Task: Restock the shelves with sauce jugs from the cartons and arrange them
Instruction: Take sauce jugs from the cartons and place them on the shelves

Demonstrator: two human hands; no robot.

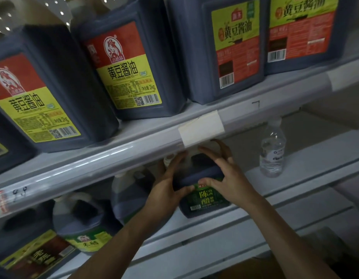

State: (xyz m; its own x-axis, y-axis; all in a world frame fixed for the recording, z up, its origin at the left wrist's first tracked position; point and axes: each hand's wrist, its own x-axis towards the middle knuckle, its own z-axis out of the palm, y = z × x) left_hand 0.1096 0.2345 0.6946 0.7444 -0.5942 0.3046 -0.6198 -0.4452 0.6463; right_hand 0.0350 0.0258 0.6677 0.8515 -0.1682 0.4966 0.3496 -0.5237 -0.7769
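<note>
jug (pixel 202 196): dark liquid inside, green label, upright on lower shelf (pixel 295 178) near its front edge | left hand (pixel 166 190) grips its left shoulder, thumb on front; right hand (pixel 224 178) holds its top right, fingers spread over the handle | water bottle (pixel 272 152) well to the right, clear; upper shelf (pixel 134 146) carries four dark sauce jugs (pixel 122 67)

Left hand (pixel 166 190) and right hand (pixel 224 178) hold a green-labelled jug (pixel 202 200) on the lower shelf (pixel 295 178)
</note>
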